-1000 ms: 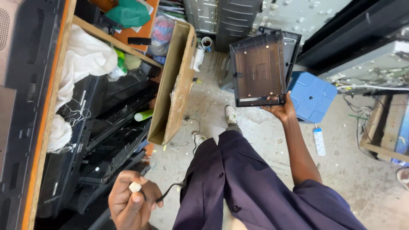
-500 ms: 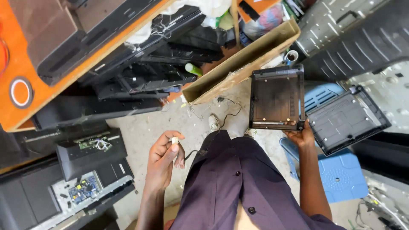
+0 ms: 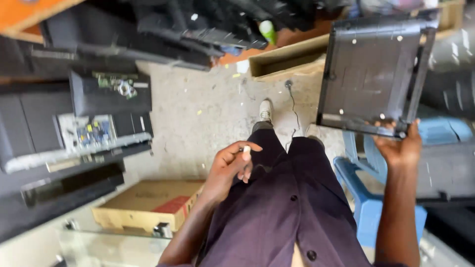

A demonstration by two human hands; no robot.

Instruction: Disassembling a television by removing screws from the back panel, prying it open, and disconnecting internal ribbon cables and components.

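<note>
While left hand (image 3: 228,165) pinches small white piece (image 3: 246,149), right hand (image 3: 399,147) grips dark panel (image 3: 372,74) w/ blue stool (image 3: 368,198) below.

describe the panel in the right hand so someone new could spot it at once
Start at the blue plastic stool at lower right. Just above it the right hand holds up a dark rectangular panel by its bottom edge. Unlike the black housings on the floor at left, it is off the ground, showing a hollow ribbed inside.

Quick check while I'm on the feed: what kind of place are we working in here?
Probably an electronics repair or salvage workshop. Opened black monitor housings with an exposed circuit board are stacked on the concrete floor, and the right hand holds a dark screen back cover.
</note>
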